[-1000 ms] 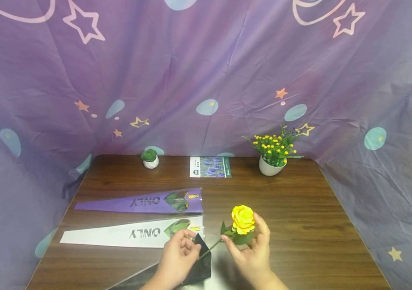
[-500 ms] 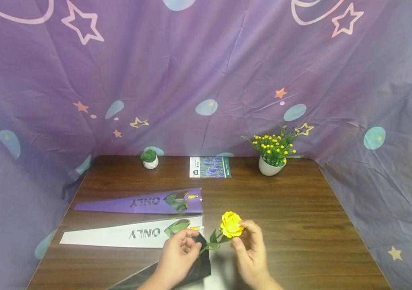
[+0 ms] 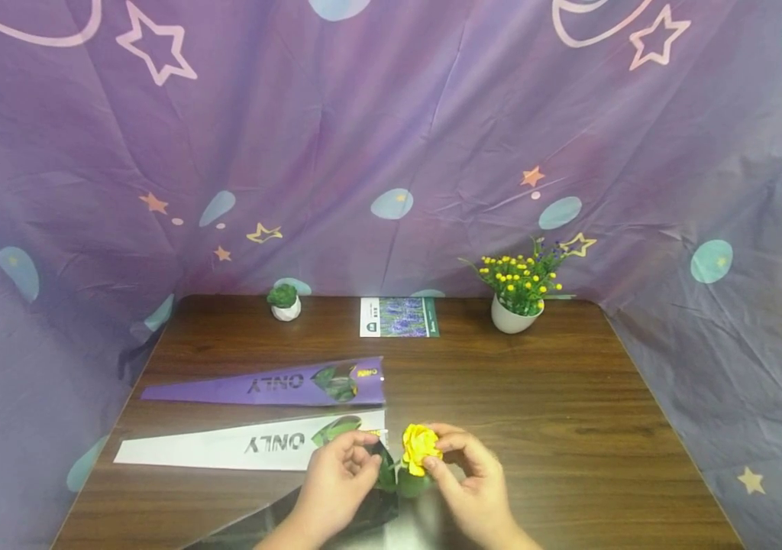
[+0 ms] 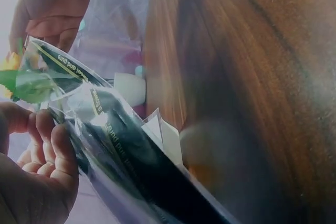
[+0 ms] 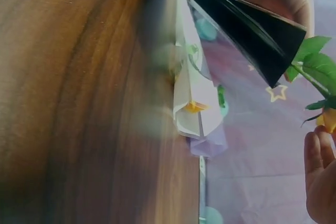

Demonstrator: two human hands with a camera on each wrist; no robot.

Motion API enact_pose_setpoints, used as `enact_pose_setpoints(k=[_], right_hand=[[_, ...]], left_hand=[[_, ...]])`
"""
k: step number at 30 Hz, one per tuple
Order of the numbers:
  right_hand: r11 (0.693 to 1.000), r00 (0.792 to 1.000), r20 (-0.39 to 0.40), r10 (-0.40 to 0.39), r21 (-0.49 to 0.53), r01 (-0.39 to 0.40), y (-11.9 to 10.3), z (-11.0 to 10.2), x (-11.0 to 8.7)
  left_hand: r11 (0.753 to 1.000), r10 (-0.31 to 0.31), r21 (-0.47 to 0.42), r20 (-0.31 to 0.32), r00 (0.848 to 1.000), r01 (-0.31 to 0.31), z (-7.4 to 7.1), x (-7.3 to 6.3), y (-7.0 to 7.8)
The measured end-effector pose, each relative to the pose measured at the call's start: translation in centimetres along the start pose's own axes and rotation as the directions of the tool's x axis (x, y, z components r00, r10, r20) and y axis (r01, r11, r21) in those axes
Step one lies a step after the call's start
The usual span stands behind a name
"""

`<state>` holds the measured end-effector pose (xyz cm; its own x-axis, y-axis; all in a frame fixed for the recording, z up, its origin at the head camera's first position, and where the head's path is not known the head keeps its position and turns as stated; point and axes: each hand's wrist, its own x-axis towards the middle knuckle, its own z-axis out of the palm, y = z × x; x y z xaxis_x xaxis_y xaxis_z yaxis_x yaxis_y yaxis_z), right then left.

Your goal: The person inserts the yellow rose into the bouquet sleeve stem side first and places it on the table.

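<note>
My left hand (image 3: 339, 473) pinches the mouth of a black, clear-fronted flower sleeve (image 3: 372, 510), which slants down towards its narrow end. The right hand (image 3: 470, 473) holds a yellow rose (image 3: 420, 449) by its bloom, thumb and fingertips on the petals. In the right wrist view the green stem (image 5: 314, 81) runs to the sleeve's mouth, with leaves (image 5: 317, 66) right at the rim. The lower stem is hidden by the sleeve. Through the clear film in the left wrist view, a leaf (image 4: 34, 85) shows near the opening.
A white sleeve (image 3: 205, 449) and a purple sleeve (image 3: 205, 388), both marked ONLY, lie on the wooden table (image 3: 556, 412) at left. Along the back stand a small succulent (image 3: 285, 302), a picture card (image 3: 400, 317) and a pot of yellow flowers (image 3: 517, 302).
The right hand has moved left and down with the rose, bringing the bloom close to the black sleeve's mouth; its stem has slid further in. My left hand has stayed nearly in place.
</note>
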<state>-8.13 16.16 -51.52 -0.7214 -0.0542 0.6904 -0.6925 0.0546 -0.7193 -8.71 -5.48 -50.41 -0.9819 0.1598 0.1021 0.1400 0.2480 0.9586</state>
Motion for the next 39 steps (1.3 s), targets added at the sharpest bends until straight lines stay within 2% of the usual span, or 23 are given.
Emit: enact_pose_setpoints(k=[8, 17, 26, 28, 31, 36, 39], right_hand=[[0.998, 1.0, 0.024, 0.002, -0.057, -0.001, 0.4, 0.5, -0.6], [0.982, 0.991, 0.048, 0.122, -0.148, -0.114, 0.2, 1.2, -1.5], [0.961, 0.958, 0.127, 0.256, -0.146, -0.237, 0.1, 1.9, -2.3], [0.956, 0.947, 0.15, 0.283, -0.127, -0.266, 0.2, 1.9, -2.4], [0.941, 0.917, 0.209, 0.339, -0.074, -0.331, 0.3, 1.8, -2.4], [0.887, 0.837, 0.351, 0.42, 0.036, -0.46, 0.6, 1.8, -2.4], [0.85, 0.794, 0.388, 0.468, 0.047, -0.525, 0.9, 1.8, -2.6]], left_hand=[[1.0, 0.018, -0.007, -0.013, 1.0, -0.018, 0.1, 0.0, 0.1], [0.998, 0.059, -0.003, -0.021, 0.998, -0.059, 0.1, 0.0, 0.7], [0.995, 0.096, -0.012, -0.017, 0.995, -0.096, 0.1, -0.1, 1.3], [0.995, 0.095, -0.002, -0.017, 0.995, -0.095, 0.1, -0.1, 1.4], [0.995, 0.1, -0.001, -0.014, 0.995, -0.1, 0.1, -0.2, 1.3], [0.993, 0.12, -0.018, -0.005, 0.993, -0.12, 0.5, -0.4, 1.0], [0.99, 0.139, -0.013, 0.004, 0.99, -0.139, 0.7, -0.5, 0.7]])
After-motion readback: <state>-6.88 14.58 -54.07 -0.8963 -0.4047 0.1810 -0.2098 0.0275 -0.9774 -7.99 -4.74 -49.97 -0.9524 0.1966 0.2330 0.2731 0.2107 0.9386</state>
